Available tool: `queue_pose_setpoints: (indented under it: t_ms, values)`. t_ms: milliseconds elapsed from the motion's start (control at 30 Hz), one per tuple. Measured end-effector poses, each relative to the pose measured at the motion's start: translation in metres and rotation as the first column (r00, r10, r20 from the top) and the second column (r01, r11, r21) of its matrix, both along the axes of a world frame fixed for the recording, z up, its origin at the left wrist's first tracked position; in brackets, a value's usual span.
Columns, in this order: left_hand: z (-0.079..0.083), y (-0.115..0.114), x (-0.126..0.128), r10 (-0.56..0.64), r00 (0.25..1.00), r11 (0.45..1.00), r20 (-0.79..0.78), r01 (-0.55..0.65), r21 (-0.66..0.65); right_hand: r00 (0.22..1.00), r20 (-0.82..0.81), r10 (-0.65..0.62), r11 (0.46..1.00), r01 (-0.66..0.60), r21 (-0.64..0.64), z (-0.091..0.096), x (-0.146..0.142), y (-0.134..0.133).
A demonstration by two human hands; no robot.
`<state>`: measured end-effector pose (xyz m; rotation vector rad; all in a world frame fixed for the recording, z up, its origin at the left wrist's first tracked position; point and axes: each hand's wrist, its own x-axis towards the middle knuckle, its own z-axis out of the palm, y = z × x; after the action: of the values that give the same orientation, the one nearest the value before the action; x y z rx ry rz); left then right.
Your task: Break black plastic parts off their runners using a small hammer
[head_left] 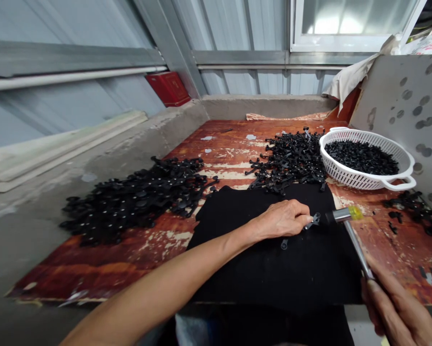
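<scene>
Landmark: black cloth (273, 269), spread over the worn red board (111, 259), probably to cushion blows and keep small parts from skidding.
Left hand (282, 218): on the cloth, fingertips pinching a small black part (314, 221) flat, so it stays put under the tool.
Right hand (396, 307): at the cloth's right edge, fist wrapped round the handle of a hammer (345, 215); its head sits just beside the part.
Loose bit (284, 244): on the cloth, just below the left hand.
Far pile (288, 161): beyond the cloth, within reach.
Left pile (136, 197): left of the cloth, kept separate.
Basket (399, 181): right of the far pile, holding small black pieces.
</scene>
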<state>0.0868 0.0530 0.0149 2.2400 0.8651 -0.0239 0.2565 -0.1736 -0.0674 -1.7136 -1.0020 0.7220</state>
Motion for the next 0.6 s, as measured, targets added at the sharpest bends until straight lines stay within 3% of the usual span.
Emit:
queue_pose_setpoints:
  t_ms: [67,167,267,333,400,533,600]
  values:
    - [0.000,0.001,0.001,-0.007,1.000,1.000,0.009,0.007,-0.015,0.946,0.310,0.099,0.986,-0.135,0.098,0.006,0.007,0.006]
    - [-0.001,0.002,0.002,-0.012,1.000,1.000,0.011,0.012,-0.018,0.739,0.667,0.087,0.943,-0.277,0.184,0.015,0.018,0.018]
    - [0.000,0.003,0.002,-0.005,1.000,1.000,0.006,0.005,-0.030,0.568,0.819,0.081,0.918,-0.362,0.160,0.019,0.023,0.030]
    - [0.000,0.003,0.002,0.006,1.000,0.999,0.007,-0.006,-0.048,0.500,0.855,0.138,0.912,-0.402,0.088,0.020,0.022,0.035]
    - [0.000,0.004,0.002,0.017,1.000,0.998,0.010,-0.016,-0.054,0.497,0.853,0.159,0.908,-0.413,0.072,0.023,0.019,0.036]
    - [-0.002,0.004,0.001,0.006,1.000,0.999,0.025,-0.005,-0.042,0.579,0.815,-0.029,0.911,-0.321,0.261,0.031,0.011,0.030]
    - [-0.003,0.005,0.001,0.005,1.000,0.999,0.025,-0.004,-0.040,0.566,0.822,-0.059,0.911,-0.307,0.276,0.031,0.012,0.029]
